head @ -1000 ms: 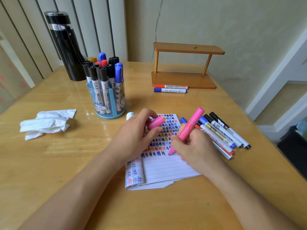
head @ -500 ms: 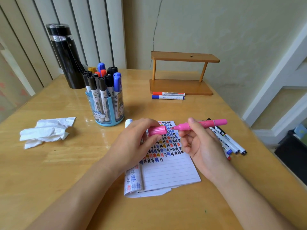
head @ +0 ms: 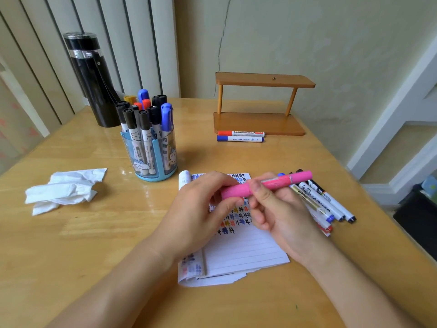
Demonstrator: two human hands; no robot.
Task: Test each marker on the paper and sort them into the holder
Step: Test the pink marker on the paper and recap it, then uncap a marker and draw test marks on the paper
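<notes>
Above the paper (head: 243,252), the pink marker (head: 279,181) is now capped.

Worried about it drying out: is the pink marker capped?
Capped, it seems: the pink marker shows no tip, cap meeting barrel in one line, held by left hand and right hand.

My pink marker (head: 267,184), cap (head: 235,192) on.
I hold it sideways over the lined paper (head: 241,252) with colored marks. The blue holder (head: 153,159) stands behind, full. Loose markers (head: 326,202) lie beside the paper.
</notes>
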